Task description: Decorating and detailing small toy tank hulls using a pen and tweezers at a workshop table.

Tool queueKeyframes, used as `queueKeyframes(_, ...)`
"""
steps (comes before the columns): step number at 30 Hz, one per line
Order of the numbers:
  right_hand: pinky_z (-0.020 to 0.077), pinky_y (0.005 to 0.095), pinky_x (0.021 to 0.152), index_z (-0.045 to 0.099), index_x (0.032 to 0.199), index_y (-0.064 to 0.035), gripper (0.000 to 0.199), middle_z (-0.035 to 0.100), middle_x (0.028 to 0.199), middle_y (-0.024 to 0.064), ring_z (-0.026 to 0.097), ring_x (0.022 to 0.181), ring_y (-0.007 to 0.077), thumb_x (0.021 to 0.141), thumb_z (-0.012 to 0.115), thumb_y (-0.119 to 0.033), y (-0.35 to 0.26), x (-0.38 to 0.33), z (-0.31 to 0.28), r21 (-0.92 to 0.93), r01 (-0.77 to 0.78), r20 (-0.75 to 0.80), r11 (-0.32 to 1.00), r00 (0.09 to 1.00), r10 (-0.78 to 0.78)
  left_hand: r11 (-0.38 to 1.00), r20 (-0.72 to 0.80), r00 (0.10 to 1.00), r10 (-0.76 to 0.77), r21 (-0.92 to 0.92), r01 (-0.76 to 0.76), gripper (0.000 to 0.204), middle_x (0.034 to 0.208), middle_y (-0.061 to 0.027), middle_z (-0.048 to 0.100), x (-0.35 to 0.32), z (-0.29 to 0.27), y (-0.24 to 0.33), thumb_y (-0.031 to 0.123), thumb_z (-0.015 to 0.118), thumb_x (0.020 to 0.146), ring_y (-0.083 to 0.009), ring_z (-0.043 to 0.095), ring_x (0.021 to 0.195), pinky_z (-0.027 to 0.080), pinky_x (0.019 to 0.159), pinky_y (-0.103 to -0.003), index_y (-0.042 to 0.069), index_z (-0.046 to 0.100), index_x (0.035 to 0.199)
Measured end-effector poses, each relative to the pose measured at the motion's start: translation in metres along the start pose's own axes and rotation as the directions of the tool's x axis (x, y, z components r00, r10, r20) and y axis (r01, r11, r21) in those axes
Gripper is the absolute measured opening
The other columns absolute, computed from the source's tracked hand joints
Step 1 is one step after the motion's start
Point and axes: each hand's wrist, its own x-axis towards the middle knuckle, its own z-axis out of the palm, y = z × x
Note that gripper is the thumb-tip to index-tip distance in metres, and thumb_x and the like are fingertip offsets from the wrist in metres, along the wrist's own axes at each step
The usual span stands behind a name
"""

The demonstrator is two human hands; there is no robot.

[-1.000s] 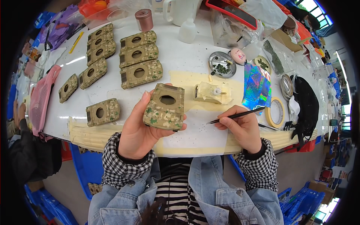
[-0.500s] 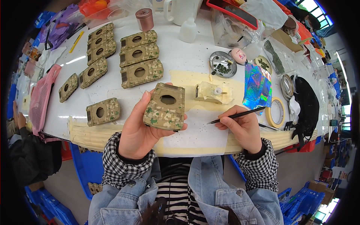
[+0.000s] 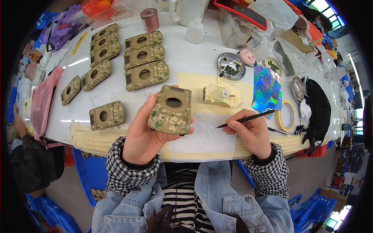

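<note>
Nearest the person, the left hand [image 3: 142,134] held a camouflage-painted tank hull [image 3: 171,110] up over the near edge of the white worktop [image 3: 186,58], its grip wrapped round the piece with the thumb along its left flank and the fingertips curled over its right edge, the round turret hole facing up. To the right of that hull the right hand [image 3: 251,131] rested on a sheet of white paper [image 3: 206,139], its grip pinched on a thin dark paintbrush [image 3: 243,119] whose tip pointed left toward the hull without touching it. Left of the hull a second painted hull [image 3: 106,115] lay flat on the worktop, and farther left a smaller one [image 3: 70,90] lay near a pink mesh basket [image 3: 40,101]. Just beyond the held hull and to its right an unpainted cream turret part [image 3: 219,95] sat on a pale yellow sheet [image 3: 194,81]. Right of that part lay shiny holographic foil sheets [image 3: 266,89], with a roll of masking tape [image 3: 286,115] near them. Beyond the held hull, more painted hulls [image 3: 145,58] were laid out in rows. Farther back and to the right of them a round metal dish [image 3: 230,66] held dark bits, a pink egg-shaped object [image 3: 247,57] beside it. At the far edge stood a copper-coloured cup [image 3: 149,19] and a white plastic bottle [image 3: 194,32].
</note>
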Motion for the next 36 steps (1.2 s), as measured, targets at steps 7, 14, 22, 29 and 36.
queueKeyframes(7,0.0539,0.0227,0.070,0.061,0.091,0.0037,0.012,0.065,0.082,0.0074,0.064,0.075,0.0113,0.090,0.062,-0.008,-0.001,-0.001,0.001,0.020,-0.014,-0.017,1.000,1.000,0.014,1.000,-0.006,1.000,0.006,0.008,-0.006,0.063,0.104,-0.0300,0.058,0.000,0.001,-0.001,0.048,0.025,0.100,-0.0327,0.067,0.089,0.060,0.072,-0.030,0.003,0.021,0.145)
queueKeyframes(14,0.0539,0.0228,0.070,0.061,0.091,0.0035,0.010,0.066,0.082,0.0080,0.065,0.075,0.0117,0.090,0.062,-0.007,-0.002,-0.001,0.001,0.041,-0.008,-0.026,0.999,1.000,0.009,1.000,-0.012,1.000,0.002,0.027,-0.002,0.063,0.104,-0.0290,0.058,0.000,0.001,0.000,0.048,0.025,0.100,-0.0321,0.067,0.089,0.060,0.072,-0.029,0.003,0.022,0.144)
queueKeyframes(22,0.0538,0.0248,0.070,0.059,0.092,0.0048,0.008,0.066,0.082,0.0092,0.065,0.075,0.0138,0.090,0.060,-0.002,-0.022,-0.007,0.004,0.054,0.192,-0.127,0.980,0.975,-0.184,0.978,0.010,1.000,0.029,0.206,-0.030,0.058,0.116,-0.0228,0.055,0.001,-0.007,0.000,0.044,0.026,0.101,-0.0300,0.064,0.097,0.059,0.079,-0.034,0.005,0.024,0.143)
queueKeyframes(29,0.0518,0.0246,0.068,0.058,0.091,0.0043,0.008,0.065,0.081,0.0103,0.065,0.074,0.0144,0.088,0.063,-0.002,-0.066,-0.005,0.031,-0.048,0.413,-0.149,0.910,0.897,-0.415,0.927,-0.017,0.999,0.047,0.372,-0.037,0.050,0.129,-0.0141,0.048,0.000,-0.002,-0.001,0.038,0.026,0.102,-0.0285,0.059,0.109,0.055,0.090,-0.040,0.007,0.028,0.141)
queueKeyframes(36,0.0507,0.0258,0.066,0.063,0.088,0.0027,0.010,0.064,0.083,0.0099,0.063,0.071,0.0169,0.083,0.069,-0.003,-0.079,0.007,0.055,-0.117,0.528,-0.064,0.841,0.841,-0.537,0.936,-0.003,1.000,0.025,0.351,-0.022,0.048,0.127,-0.0099,0.050,-0.002,0.002,0.002,0.038,0.033,0.101,-0.0188,0.059,0.109,0.056,0.087,-0.031,0.008,0.029,0.139)
